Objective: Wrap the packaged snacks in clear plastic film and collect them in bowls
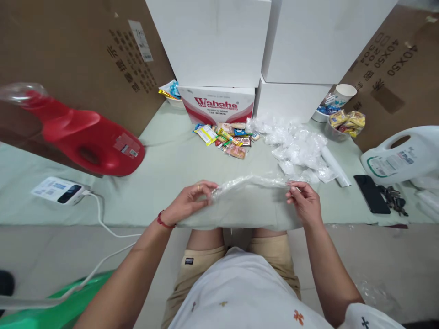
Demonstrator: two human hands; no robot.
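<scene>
Fingers [206,186] of the left hand [187,203] pinch one end of a clear plastic strip [254,179]; the right hand [305,201] has thumb and fingertips closed on the other, so the strip spans between them over the pale green tablecloth [164,160]. It may be bubble wrap, but glare makes that uncertain. Holding it well calls for light, even tension, with the grip at the very ends so the film neither bunches nor tears. Wrapped snacks [226,137] lie beyond; the crumpled plastic heap [298,141] near the right hand could snag it.
</scene>
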